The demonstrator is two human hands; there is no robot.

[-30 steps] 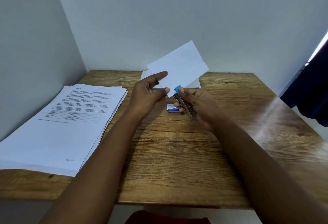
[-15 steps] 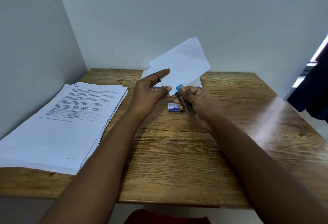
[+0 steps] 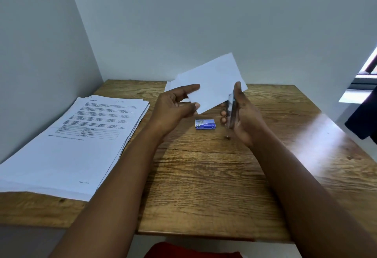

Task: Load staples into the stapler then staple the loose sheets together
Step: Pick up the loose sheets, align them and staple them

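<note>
Both hands are up over the wooden table (image 3: 204,186) rn. Left hand (image 3: 173,108) pinches the loose sheets (image 3: 214,86) w/ thumb under and index finger stretched on top, gripping the lower-left corner, so the paper fans up and away to the right of that pinch, tilted and off the table. Looks like at least 2 sheets, edges slightly offset, can't count more than that.

Right hand (image 3: 242,114) is wrapped around the stapler (image 3: 231,110), thumb pointing up along it, fingers curled round the far side. Stapler is held roughly upright and it's blurry, metal-looking, top end right at the right edge of the sheets. Can't tell if it's actually biting the paper or just next to it, and can't tell if the stapler itself is open or clamped.

Below and between the two grips, flat on the table: the lil blue staple box (image 3: 205,124), nearer the right hand's fingers than the left wrist, touched by neither. Tiny dark bit (image 3: 227,137) on the wood just under the right hand, too small to ID.

Well off to the left of the left hand there's a thick stack of printed pages (image 3: 77,139), top one w/ text and a table. More white paper (image 3: 170,85) lies flat behind the held sheets, mostly hidden.
</note>
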